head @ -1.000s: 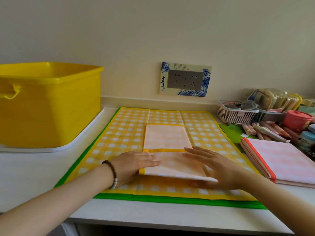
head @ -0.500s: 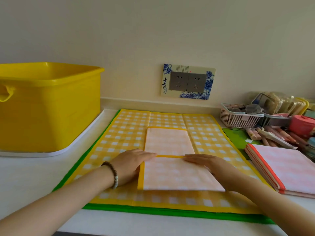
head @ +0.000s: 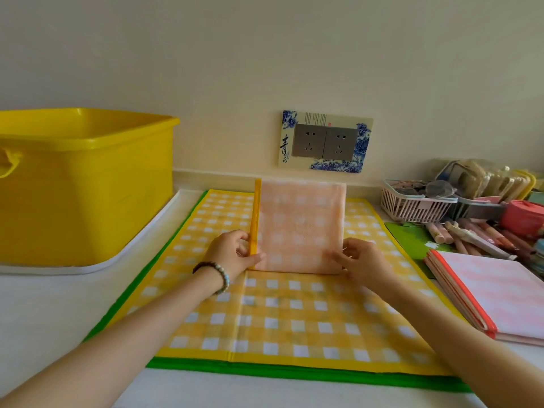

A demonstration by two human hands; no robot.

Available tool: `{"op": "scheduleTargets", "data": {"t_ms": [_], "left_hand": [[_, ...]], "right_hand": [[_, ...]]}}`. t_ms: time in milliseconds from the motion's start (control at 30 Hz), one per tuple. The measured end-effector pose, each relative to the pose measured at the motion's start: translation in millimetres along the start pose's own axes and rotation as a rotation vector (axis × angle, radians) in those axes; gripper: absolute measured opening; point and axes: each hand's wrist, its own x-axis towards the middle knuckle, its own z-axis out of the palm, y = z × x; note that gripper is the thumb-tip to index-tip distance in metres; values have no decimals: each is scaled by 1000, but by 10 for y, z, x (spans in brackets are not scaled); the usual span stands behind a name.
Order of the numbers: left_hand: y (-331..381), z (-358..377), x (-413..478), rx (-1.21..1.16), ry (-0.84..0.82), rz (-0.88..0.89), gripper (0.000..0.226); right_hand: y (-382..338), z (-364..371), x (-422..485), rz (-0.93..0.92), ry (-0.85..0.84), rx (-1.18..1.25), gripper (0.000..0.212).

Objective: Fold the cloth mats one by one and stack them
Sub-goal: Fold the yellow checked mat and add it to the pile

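A folded pale orange checked mat [head: 300,225] with a yellow border strip stands upright on its lower edge in the middle of the counter. My left hand [head: 235,253] pinches its left yellow edge near the bottom. My right hand [head: 357,259] grips its right edge at the same height. Under it lies an unfolded yellow checked mat [head: 279,316], spread flat over a green mat [head: 294,372] whose edge shows at the front and left. A stack of folded pink mats [head: 497,293] with red borders lies at the right.
A large yellow plastic tub [head: 82,184] stands at the left on a white tray. At the back right are a white basket [head: 418,201] with glasses, several pens [head: 471,234] and a red container [head: 522,214]. A wall socket [head: 325,141] is behind.
The folded orange mat lay flat under both palms. Now both hands hold its side edges and it stands upright, lifted off the yellow mat and moved farther back.
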Motion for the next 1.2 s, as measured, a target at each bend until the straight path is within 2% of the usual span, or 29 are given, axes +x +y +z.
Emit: {"op": "scheduleTargets", "data": {"t_ms": [133, 333, 500, 600, 667, 733, 800, 1000, 1200], "left_hand": [[1, 25, 72, 78, -8, -72, 51], [90, 35, 137, 331, -96, -25, 77], [135, 183, 215, 401, -209, 85, 53], [87, 261, 257, 522, -313, 55, 51], [52, 289, 253, 586, -356, 46, 51], [36, 306, 236, 613, -359, 49, 50], [47, 308, 217, 625, -348, 51, 50], [72, 311, 223, 658, -339, 42, 51], [63, 298, 238, 684, -351, 47, 52]], "right_hand": [[27, 52, 73, 124, 55, 19, 31], [-13, 60, 172, 203, 32, -72, 38], [-35, 84, 182, 208, 42, -57, 39], [-59, 132, 122, 115, 106, -192, 36], [-85, 184, 88, -35, 145, -368, 36], [-159, 265, 97, -193, 159, -445, 38], [-273, 404, 157, -260, 86, -489, 41], [-441, 936, 458, -155, -195, -668, 49], [-299, 962, 481, -134, -287, -740, 52]]}}
